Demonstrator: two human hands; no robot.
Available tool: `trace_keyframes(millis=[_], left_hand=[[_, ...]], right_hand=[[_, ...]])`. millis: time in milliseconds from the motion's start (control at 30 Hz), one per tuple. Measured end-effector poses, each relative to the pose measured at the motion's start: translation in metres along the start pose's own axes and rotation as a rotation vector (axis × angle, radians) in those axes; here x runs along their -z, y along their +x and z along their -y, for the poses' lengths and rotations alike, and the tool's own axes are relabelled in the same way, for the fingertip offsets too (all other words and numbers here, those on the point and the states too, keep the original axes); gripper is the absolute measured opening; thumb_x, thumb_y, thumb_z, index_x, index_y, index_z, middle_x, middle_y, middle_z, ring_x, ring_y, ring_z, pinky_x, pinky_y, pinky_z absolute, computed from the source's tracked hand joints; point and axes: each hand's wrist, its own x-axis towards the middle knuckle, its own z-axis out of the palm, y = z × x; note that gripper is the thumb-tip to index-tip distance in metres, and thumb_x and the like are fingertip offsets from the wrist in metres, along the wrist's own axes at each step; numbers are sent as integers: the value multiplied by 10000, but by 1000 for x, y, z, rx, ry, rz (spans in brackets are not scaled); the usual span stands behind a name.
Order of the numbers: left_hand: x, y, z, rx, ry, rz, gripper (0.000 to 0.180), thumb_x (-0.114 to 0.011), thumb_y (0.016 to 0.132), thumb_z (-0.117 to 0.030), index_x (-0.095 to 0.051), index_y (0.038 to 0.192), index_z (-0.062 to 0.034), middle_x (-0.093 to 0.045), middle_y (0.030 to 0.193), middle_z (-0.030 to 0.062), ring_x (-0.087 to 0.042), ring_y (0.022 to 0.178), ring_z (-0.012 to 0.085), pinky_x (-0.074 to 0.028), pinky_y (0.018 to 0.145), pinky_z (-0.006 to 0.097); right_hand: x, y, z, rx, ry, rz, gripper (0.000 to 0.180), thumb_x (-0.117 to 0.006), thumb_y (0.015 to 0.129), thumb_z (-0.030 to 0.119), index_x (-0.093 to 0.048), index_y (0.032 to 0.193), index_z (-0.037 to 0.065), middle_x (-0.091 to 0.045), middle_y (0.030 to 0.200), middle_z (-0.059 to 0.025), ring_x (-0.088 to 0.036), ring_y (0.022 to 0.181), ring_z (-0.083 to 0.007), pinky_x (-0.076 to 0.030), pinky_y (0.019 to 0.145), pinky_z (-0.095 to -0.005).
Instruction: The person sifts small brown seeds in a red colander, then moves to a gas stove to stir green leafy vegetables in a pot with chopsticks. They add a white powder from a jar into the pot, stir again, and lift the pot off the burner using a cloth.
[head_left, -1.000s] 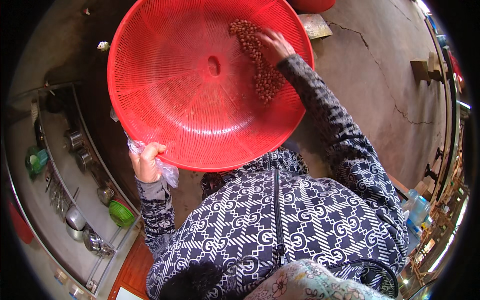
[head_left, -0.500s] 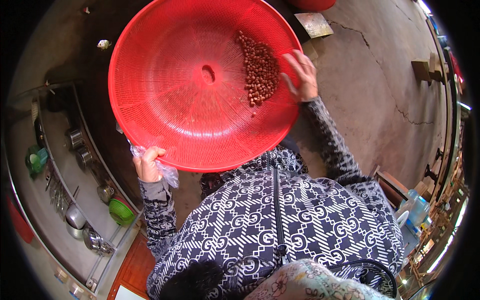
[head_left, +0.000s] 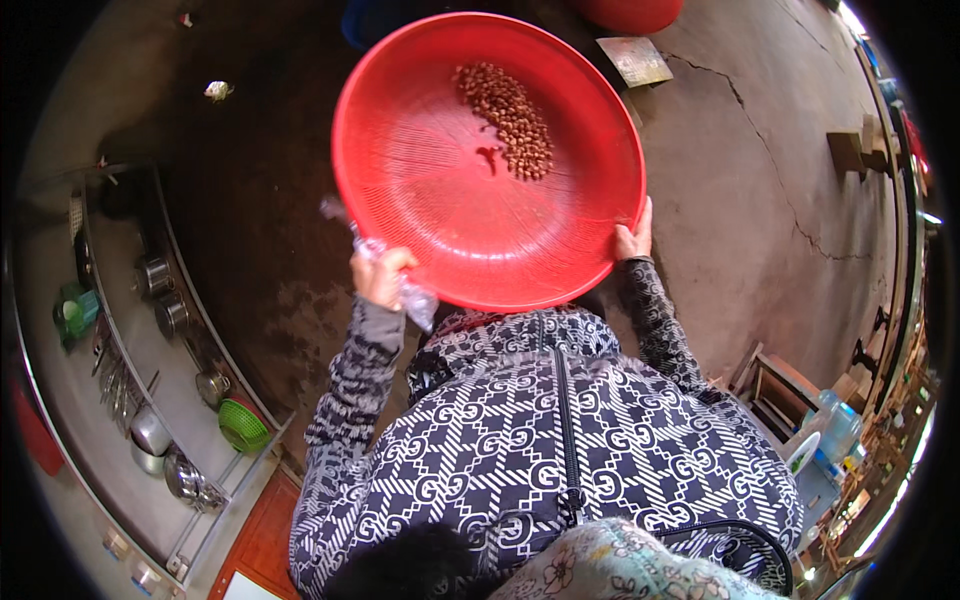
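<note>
A wide round red plastic basket [head_left: 470,235] with slotted sides is held up in front of my body. In its far part lies a loose heap of reddish-brown peanuts [head_left: 522,135], just beyond and right of the middle. My left hand [head_left: 379,277] is closed on the near left rim, its thumb over the edge. Crumpled clear plastic bag [head_left: 419,304] film is pinched in that same hand. On the right, my right hand [head_left: 636,237] grips the rim with the thumb on top; its other fingers are mostly hidden under the basket.
To the left stands a metal rack [head_left: 205,335] with pots, utensils and a green basket [head_left: 243,425]. At the top are a red tub [head_left: 630,12], a blue rim [head_left: 365,22] and a flat sheet [head_left: 636,61] on the floor. A clear bottle [head_left: 840,422] stands at right.
The right hand has gone from beside the peanuts to gripping the right rim. The basket has shifted right and tilted, and the peanuts have slid toward its far side.
</note>
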Motion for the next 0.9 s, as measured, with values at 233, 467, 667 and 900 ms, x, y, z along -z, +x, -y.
trace_keyframes(millis=[233, 467, 667, 900], left_hand=[[37, 5, -80, -33, -28, -15, 65, -575, 617, 34, -623, 654, 11, -623, 640, 42, -586, 598, 155, -473, 623, 293], [-7, -98, -188, -238, -258, -134, 229, -552, 692, -3, -620, 909, 24, -630, 968, 104, -590, 938, 249, -491, 760, 379], [24, 10, -127, -644, 322, 60, 94, -596, 651, -31, -624, 727, 17, -636, 752, 84, -595, 697, 222, -459, 665, 321], [47, -9, -126, -74, 108, -95, 45, -579, 652, 8, -622, 643, -1, -623, 676, 27, -577, 626, 149, -449, 627, 285]], right_hand=[[-21, 19, 89, 93, 7, -43, 840, -423, 726, -37, -123, 1506, 47, -392, 1442, -200, -452, 1282, -251, -354, 1056, -305], [11, -5, 236, 254, 224, -108, 795, -414, 783, -60, -110, 1510, 45, -294, 1501, -156, -388, 1320, -227, -312, 1083, -303], [-12, 62, 182, 162, 28, -94, 825, -428, 734, -41, -135, 1503, 27, -408, 1433, -171, -450, 1269, -228, -357, 1038, -287], [-31, 46, 138, 175, 68, 0, 790, -424, 728, -17, -175, 1477, -38, -503, 1355, -172, -523, 1203, -192, -401, 989, -264]])
